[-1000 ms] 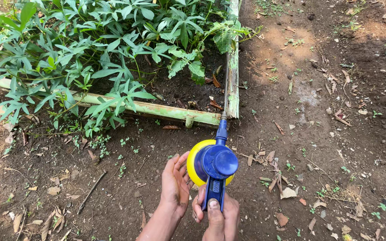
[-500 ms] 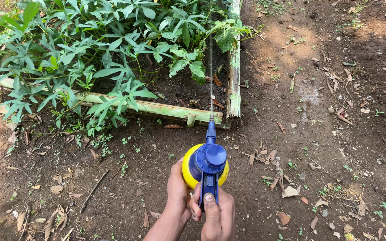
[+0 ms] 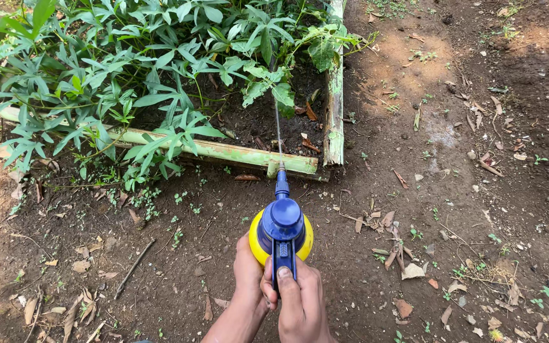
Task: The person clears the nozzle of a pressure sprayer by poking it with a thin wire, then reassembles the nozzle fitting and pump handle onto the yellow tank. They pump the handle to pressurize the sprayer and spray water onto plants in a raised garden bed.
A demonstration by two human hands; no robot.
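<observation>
Both hands are gripping the round yellow plastic spray bottle with blue pump head (image 3: 281, 234) at 6 o'clock: left hand (image 3: 247, 270) cupping its side, right hand (image 3: 298, 298) pressing the trigger. Its thin jet is arcing toward 12, over the green bamboo bed border (image 3: 223, 151), into the leafy plants (image 3: 160, 70). Risk: any wobble is likely sending water onto bare soil (image 3: 452, 190).

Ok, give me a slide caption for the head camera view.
Both hands, left and right, hold a yellow-and-blue sprayer aimed at a bamboo-edged plant bed.
</observation>
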